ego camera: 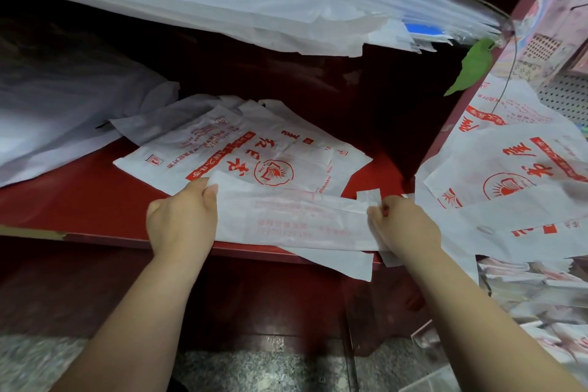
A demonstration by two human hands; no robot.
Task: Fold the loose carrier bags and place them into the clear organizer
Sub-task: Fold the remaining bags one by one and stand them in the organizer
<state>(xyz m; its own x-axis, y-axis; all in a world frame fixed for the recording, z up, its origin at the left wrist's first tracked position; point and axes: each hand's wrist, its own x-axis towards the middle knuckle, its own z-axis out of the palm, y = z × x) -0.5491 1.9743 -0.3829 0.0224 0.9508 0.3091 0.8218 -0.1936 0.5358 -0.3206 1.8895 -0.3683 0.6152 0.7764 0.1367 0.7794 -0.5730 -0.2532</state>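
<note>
A white carrier bag with red print (pixel 296 216) lies partly folded on the red shelf (pixel 79 200), its near half doubled over toward the front edge. My left hand (pixel 183 216) pinches the fold's left end. My right hand (pixel 402 226) pinches the right end. Under it another flat printed bag (pixel 241 146) is spread out, logo up. A further loose heap of the same printed bags (pixel 515 188) lies to the right. No clear organizer can be made out.
A thick stack of plain white bags (pixel 222 0) hangs over the shelf from above. A bundle of pale bags (pixel 57 118) sits at the left. A green vine leaf (pixel 474 64) dangles by the right post. More bag stacks (pixel 537 296) lie lower right; speckled floor below.
</note>
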